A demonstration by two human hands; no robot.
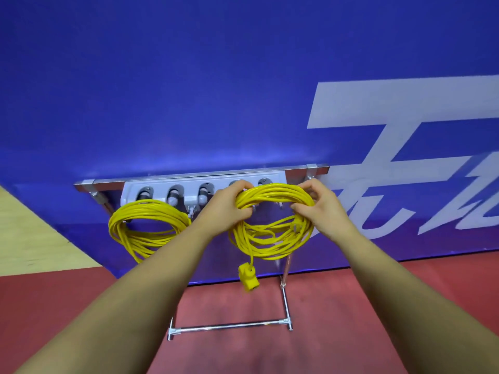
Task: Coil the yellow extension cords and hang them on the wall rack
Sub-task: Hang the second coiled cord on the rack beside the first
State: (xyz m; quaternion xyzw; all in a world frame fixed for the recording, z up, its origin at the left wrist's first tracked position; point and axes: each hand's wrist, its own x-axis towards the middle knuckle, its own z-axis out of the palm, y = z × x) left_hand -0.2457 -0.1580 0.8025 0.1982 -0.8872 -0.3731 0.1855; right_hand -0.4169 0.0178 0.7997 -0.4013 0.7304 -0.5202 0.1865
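Hanging the second coil now. One coiled yellow cord (pixel 147 229) already hangs from a left-hand peg of the grey wall rack (pixel 202 191), which sits on a metal rail against the blue wall (pixel 189 90). That half of the job looks done.

We hold the second coiled cord (pixel 272 222) up at the right end of the rack, its top strands level with the two rightmost pegs. Whether the loop is over a peg yet, we cannot tell; our grip hides it. Its yellow plug (pixel 248 276) dangles free below, above the red floor (pixel 81 306).

Left hand (pixel 225 209): fingers curled shut around the coil's upper left bundle, arm reaching forward. Right hand (pixel 318 203): thumb and fingers pinching the upper right strands, wrist bent slightly inward.

Left to do, we judge: seat the loop, let go.
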